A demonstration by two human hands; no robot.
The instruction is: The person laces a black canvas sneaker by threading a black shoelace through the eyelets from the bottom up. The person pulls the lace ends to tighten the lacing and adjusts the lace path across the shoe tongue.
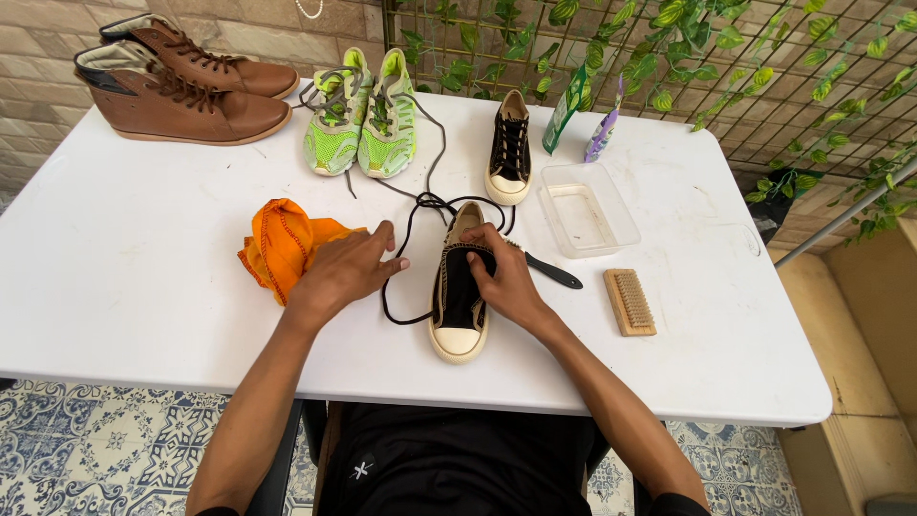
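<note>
the white bench (143, 268) carries everything, and the black sneaker (459, 296) in front of the person is the landmark for the rest. far up and left of it stand the brown boots (186, 81); straight beyond it to the left are the green running shoes (363, 119), and just beyond it the second black sneaker (509, 148), upright on its sole. to its right lies an empty clear tray (587, 205), with two pouches (583, 110) leaning behind that. left of the sneaker is a crumpled orange cloth (282, 244); right of it a wooden brush (629, 302), bristles up, and a dark-handled tool (554, 274) just beside the right hand.

the black sneaker sits toe toward the person, with no lace in its eyelets. the right hand (506, 282) is curled over its side, fingers at the tongue opening, gripping the shoe. the left hand (349, 268) lies spread, palm down, at the edge of the orange cloth, touching it and holding nothing; a loose black lace (406, 244) loops by its fingertips and round the heel.

as a judgement, the shoe is being steadied and opened up. it would go best with the sole kept flat on the bench, the tongue drawn well forward, and the loose lace kept apart from the shoe so it does not snag. the cloth is near enough to gather without letting go of the shoe.
</note>
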